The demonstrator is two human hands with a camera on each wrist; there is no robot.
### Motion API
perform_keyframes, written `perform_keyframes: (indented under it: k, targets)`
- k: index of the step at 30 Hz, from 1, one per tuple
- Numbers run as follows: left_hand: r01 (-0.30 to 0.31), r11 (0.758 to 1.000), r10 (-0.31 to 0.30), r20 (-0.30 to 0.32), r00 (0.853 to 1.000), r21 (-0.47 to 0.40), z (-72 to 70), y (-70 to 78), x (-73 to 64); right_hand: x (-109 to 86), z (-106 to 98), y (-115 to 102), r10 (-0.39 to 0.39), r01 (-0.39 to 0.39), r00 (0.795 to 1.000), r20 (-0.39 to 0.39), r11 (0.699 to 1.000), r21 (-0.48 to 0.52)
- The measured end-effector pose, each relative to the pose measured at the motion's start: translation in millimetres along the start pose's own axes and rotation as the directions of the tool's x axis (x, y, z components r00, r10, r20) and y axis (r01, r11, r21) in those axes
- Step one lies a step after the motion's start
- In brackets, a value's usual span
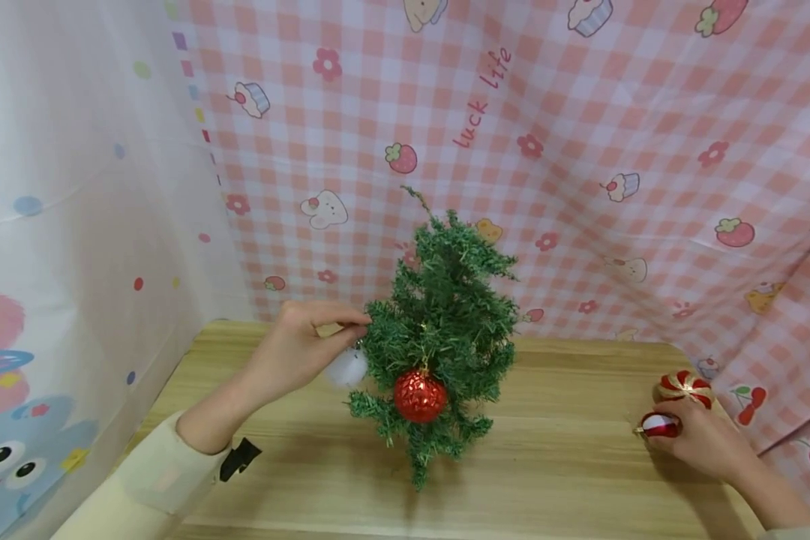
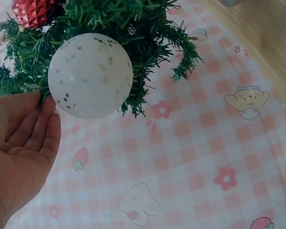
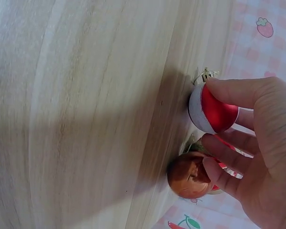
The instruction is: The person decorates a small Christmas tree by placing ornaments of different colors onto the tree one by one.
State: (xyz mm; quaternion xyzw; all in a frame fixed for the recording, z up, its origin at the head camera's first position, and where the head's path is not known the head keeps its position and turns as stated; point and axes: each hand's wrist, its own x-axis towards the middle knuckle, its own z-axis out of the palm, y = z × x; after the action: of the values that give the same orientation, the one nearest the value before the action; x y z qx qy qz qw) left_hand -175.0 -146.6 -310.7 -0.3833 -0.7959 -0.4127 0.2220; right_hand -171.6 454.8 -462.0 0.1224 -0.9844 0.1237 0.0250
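A small green Christmas tree (image 1: 445, 315) stands upright on the wooden table. At its left side my left hand (image 1: 304, 334) pinches the top of a white bauble (image 1: 346, 367) against a branch; whether its loop is round the twig is hidden. The left wrist view shows that speckled white bauble (image 2: 90, 76) close up. A shiny red bauble (image 1: 420, 396) hangs on the tree's front. Over at the table's right, my right hand (image 1: 702, 439) grips a red-and-white bauble (image 3: 219, 112) with a gold cap, between thumb and fingers.
Just behind the right hand sits a red bauble with gold stripes (image 1: 685, 385). An orange-brown bauble (image 3: 186, 176) lies under the right fingers. A pink checked curtain (image 1: 351, 247) borders the wooden table (image 1: 567, 480) behind, and a white printed cloth (image 1: 108, 247) at left.
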Motion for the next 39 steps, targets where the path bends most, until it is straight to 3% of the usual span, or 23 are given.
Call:
perform_keyframes:
  k: [7, 16, 25, 32, 39]
  targets:
    - [0.025, 1.0, -0.025, 0.006, 1.0, -0.016, -1.0, -9.1, 4.2, -4.3, 2.1, -2.1, 0.01, -0.009, 1.0, -0.013, 1.0, 0.028]
    - [0.041, 0.998, -0.041, -0.002, 0.999, 0.041, 2.3, -18.1, 11.3, -6.7, 5.0, -2.6, 0.021, -0.02, 0.999, -0.033, 0.999, 0.046]
    - [0.116, 0.991, -0.118, 0.016, 0.993, 0.072, 4.4, -21.1, 18.4, -6.6, 5.3, -2.4, 0.025, -0.023, 0.999, -0.026, 0.997, 0.074]
    - [0.106, 0.994, -0.107, 0.019, 0.994, 0.032, 10.0, -27.3, 24.5, -7.5, 4.1, -6.2, 0.058, -0.055, 0.998, -0.035, 0.996, 0.077]
    - [0.093, 0.995, -0.094, 0.019, 0.995, 0.021, 12.5, -29.2, 29.4, -8.9, -2.9, -16.1, 0.064, -0.054, 0.992, -0.112, 0.995, 0.084]
